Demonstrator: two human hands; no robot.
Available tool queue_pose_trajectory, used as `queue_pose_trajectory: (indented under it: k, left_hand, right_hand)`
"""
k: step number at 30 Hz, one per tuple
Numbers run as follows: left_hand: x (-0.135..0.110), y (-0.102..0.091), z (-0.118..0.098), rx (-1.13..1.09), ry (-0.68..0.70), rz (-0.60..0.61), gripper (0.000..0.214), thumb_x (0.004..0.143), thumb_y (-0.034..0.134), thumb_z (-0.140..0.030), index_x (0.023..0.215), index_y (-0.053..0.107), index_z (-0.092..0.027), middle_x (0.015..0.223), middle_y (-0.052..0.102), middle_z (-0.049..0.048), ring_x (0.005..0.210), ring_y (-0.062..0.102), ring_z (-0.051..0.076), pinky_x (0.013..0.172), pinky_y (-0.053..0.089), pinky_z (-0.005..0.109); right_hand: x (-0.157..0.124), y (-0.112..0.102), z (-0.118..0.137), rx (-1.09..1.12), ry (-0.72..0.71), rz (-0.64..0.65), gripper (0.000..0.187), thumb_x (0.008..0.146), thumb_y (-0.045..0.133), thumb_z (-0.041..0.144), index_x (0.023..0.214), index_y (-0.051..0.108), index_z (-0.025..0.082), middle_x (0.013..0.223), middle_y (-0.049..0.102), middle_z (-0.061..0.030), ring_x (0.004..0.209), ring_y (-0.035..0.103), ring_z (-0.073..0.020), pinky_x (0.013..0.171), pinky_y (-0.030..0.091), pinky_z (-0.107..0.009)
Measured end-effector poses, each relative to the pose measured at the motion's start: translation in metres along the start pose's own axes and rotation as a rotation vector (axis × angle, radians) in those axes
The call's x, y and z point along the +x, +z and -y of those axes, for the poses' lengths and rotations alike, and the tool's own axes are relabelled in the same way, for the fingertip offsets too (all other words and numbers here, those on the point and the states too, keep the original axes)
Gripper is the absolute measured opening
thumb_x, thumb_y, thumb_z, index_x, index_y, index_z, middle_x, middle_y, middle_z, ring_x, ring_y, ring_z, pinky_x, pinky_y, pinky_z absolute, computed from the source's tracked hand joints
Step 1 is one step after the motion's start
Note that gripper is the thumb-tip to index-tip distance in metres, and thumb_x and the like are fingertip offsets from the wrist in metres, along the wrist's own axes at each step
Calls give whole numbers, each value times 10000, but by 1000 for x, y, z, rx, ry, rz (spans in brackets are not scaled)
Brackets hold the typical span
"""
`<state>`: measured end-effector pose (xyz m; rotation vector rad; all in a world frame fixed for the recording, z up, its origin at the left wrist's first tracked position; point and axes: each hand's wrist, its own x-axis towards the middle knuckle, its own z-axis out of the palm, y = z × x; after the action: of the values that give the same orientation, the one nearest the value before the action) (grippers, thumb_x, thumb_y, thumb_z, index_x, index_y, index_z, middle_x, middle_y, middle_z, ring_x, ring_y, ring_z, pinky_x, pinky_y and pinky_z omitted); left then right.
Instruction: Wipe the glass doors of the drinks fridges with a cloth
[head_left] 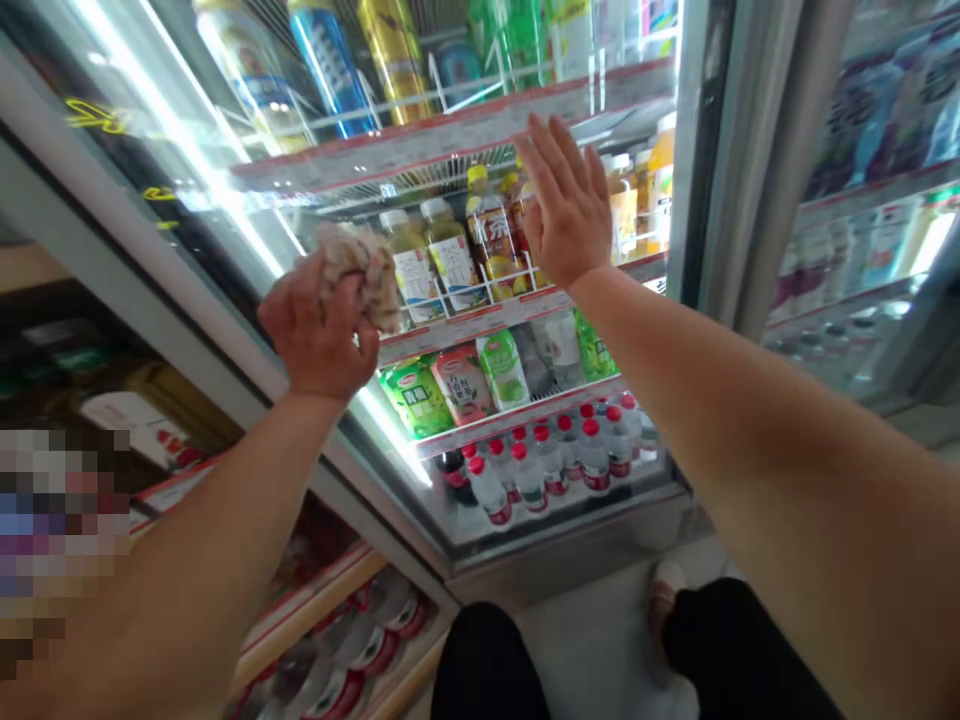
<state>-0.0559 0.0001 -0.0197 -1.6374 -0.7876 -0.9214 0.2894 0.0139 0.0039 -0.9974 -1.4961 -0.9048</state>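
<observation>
Fingers of your left hand [319, 335] are clutching a crumpled, pale mottled cloth [356, 265] to their upper right; your empty right hand [566, 215] is reaching open-fingered, farther right.

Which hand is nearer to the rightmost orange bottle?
Right. The right hand is left of the orange bottle; the left hand, gripping a cloth, is much farther left.

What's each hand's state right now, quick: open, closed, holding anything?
Left hand: closed on a crumpled cloth.
Right hand: open, fingers extended, holding nothing.
</observation>
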Motion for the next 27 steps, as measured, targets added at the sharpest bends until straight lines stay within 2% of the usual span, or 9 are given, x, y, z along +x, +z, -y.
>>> queue_pose_trajectory:
  k: [3,5,10,12,14,18,20,23,27]
  left_hand:
    - [5,-2,0,-123,287,260,438,857,631,-346,1295,649,-340,1517,559,15,1422,470,294,1124,369,517]
    - [15,-3,-2,-176,358,395,372,871,629,-369,1240,675,-369,1475,599,-31,1431,473,258,1150,362,504]
    - [54,2,-16,-98,136,108,461,878,622,-317,1338,637,-278,1629,417,36,1475,396,306,1169,289,583]
    - [67,5,-24,-124,54,79,518,894,609,-301,1410,583,-261,1669,339,50,1503,337,327,1178,252,605]
    - [75,8,-32,-181,81,145,481,917,594,-326,1395,591,-268,1669,339,32,1516,314,327,1188,224,613]
    - [76,9,-39,-310,348,450,330,972,543,-402,1271,660,-325,1574,494,-43,1506,366,232,1205,262,527]
    - [73,9,-38,-352,391,516,315,982,536,-424,1262,657,-343,1557,515,-59,1504,372,207,1216,262,499]
    - [70,10,-37,-311,313,355,350,985,527,-424,1304,637,-331,1606,452,-39,1502,365,240,1214,241,542]
    - [67,11,-39,-104,17,70,488,997,472,-391,1466,522,-264,1678,313,40,1501,321,285,1166,271,597]
  right_hand:
    - [1,3,-1,-19,-21,-21,625,949,353,164,1572,378,200,1661,371,-38,1568,270,-218,1306,221,-475]
    - [1,3,-2,-38,-21,-22,627,947,347,163,1572,381,198,1661,370,-37,1565,277,-214,1302,229,-474]
    - [0,-2,1,-46,11,11,636,953,340,209,1581,352,306,1665,353,29,1573,245,-166,1309,218,-440]
    - [0,-4,3,-51,17,18,633,954,334,213,1580,349,306,1667,347,36,1572,244,-154,1309,221,-438]
    - [0,-4,3,-51,19,13,618,962,321,214,1576,358,276,1666,349,25,1570,247,-149,1309,222,-436]
    - [0,-4,3,-68,19,5,607,975,305,221,1574,355,306,1661,355,42,1565,260,-140,1306,228,-441]
    - [0,-4,3,-76,19,9,615,972,306,221,1578,347,321,1662,349,47,1566,255,-137,1306,227,-437]
    - [0,-5,2,-61,20,11,630,961,318,215,1585,342,305,1666,346,34,1571,241,-145,1309,223,-430]
    - [0,-4,1,-51,-4,6,636,938,350,189,1573,375,202,1660,367,-22,1565,276,-195,1300,248,-482]
